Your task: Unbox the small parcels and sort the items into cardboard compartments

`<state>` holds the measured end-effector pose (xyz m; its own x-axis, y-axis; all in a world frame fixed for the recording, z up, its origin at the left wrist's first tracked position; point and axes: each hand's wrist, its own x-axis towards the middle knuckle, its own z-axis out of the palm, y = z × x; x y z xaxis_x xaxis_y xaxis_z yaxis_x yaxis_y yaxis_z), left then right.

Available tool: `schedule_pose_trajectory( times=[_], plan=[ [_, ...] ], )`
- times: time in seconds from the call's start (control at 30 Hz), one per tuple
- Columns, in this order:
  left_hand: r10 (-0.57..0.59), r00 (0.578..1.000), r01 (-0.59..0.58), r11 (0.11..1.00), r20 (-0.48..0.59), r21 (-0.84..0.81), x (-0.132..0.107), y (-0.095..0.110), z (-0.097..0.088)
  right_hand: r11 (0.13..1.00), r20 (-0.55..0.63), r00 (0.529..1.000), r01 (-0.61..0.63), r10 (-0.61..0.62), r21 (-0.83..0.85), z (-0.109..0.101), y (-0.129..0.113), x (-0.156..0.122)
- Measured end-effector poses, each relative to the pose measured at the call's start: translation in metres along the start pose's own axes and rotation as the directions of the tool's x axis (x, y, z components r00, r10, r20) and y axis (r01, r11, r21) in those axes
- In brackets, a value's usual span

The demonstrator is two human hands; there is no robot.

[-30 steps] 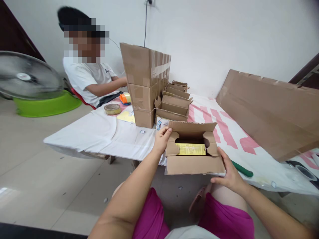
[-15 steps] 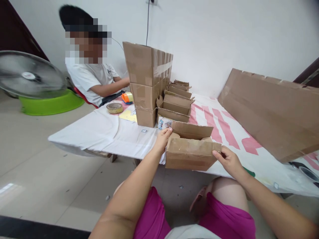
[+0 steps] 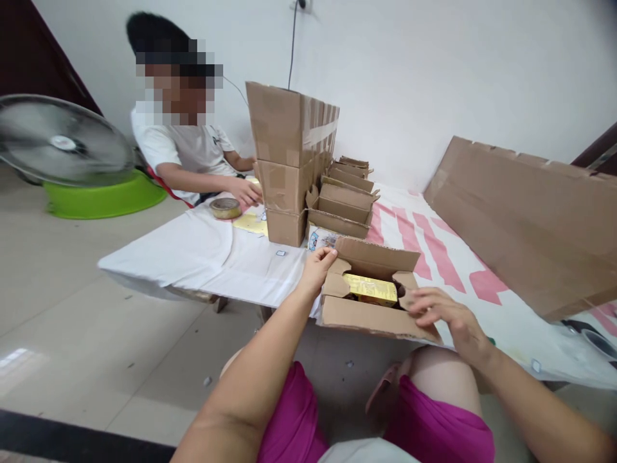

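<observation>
In front of me at the table's near edge sits a cardboard box with its flaps up and spread. A yellow printed package lies inside it. My left hand pinches the box at its back left corner, by the far flap. Over the right end flap is my right hand, its fingers stretched out and apart, touching or just above the cardboard. Right behind the box, a white printed packet is partly hidden.
Taped boxes stand stacked beyond my left hand, beside a row of open boxes. A tape roll lies near a co-worker's hand. A large cardboard sheet leans at right; a fan is far left.
The near flap has folded down toward me, so the yellow package now shows inside. My right hand has let go of the flap's corner and spread its fingers. The co-worker's hand has come into view.
</observation>
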<state>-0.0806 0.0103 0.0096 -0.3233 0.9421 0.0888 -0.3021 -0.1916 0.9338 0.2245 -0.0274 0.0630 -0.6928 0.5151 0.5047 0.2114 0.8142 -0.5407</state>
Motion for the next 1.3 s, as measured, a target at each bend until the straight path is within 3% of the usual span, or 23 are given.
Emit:
schedule_pose_trajectory(
  times=[0.1, 0.2, 0.3, 0.43, 0.5, 0.6, 0.77, 0.93, 1.0, 1.13, 1.2, 1.3],
  plan=[
    [-0.016, 1.0, 0.016, 1.0, 0.023, -0.011, -0.001, 0.0, 0.0, 0.997, 0.137, 0.991, -0.011, 0.002, 0.07, 0.0, -0.011, 0.014],
    [-0.026, 0.999, 0.027, 0.999, 0.044, -0.022, -0.002, 0.001, 0.001, 0.987, 0.125, 0.988, -0.071, 0.09, -0.145, 0.005, -0.014, 0.036],
    [-0.03, 0.998, 0.032, 0.999, 0.064, -0.032, -0.002, 0.002, 0.003, 0.95, 0.194, 0.972, -0.067, 0.13, -0.305, 0.012, -0.009, 0.06],
    [-0.033, 0.996, 0.037, 0.998, 0.088, -0.045, -0.004, 0.003, 0.003, 0.9, 0.35, 0.9, -0.095, 0.26, -0.425, 0.02, 0.003, 0.079],
    [-0.034, 0.994, 0.041, 0.997, 0.106, -0.059, -0.004, 0.003, 0.002, 0.877, 0.36, 0.879, -0.121, 0.312, -0.464, 0.024, 0.007, 0.082],
    [-0.028, 0.992, 0.037, 0.996, 0.125, -0.077, -0.005, 0.004, -0.001, 0.878, 0.327, 0.896, -0.126, 0.3, -0.461, 0.026, 0.006, 0.083],
    [0.006, 0.998, -0.002, 0.998, 0.064, -0.066, -0.005, 0.008, -0.004, 0.936, 0.165, 0.98, -0.047, 0.11, -0.348, 0.009, -0.009, 0.08],
    [0.036, 0.999, -0.038, 0.998, -0.037, -0.047, -0.003, 0.016, -0.011, 0.949, -0.131, 0.99, -0.082, 0.044, -0.303, -0.02, -0.007, 0.066],
    [0.067, 0.995, -0.071, 0.997, -0.08, -0.044, 0.001, 0.019, -0.016, 0.951, -0.297, 0.951, -0.163, 0.082, -0.262, -0.028, 0.0, 0.056],
    [0.16, 0.957, -0.175, 0.983, -0.241, -0.046, 0.012, 0.019, -0.029, 0.944, -0.569, 0.804, -0.3, 0.174, -0.135, -0.038, 0.017, 0.029],
    [0.171, 0.93, -0.196, 0.98, -0.326, -0.045, 0.02, 0.018, -0.036, 0.927, -0.635, 0.746, -0.353, 0.2, -0.123, -0.041, 0.028, 0.014],
    [0.157, 0.903, -0.192, 0.98, -0.4, -0.049, 0.029, 0.015, -0.045, 0.894, -0.633, 0.721, -0.437, 0.281, -0.1, -0.042, 0.048, -0.01]
  ],
)
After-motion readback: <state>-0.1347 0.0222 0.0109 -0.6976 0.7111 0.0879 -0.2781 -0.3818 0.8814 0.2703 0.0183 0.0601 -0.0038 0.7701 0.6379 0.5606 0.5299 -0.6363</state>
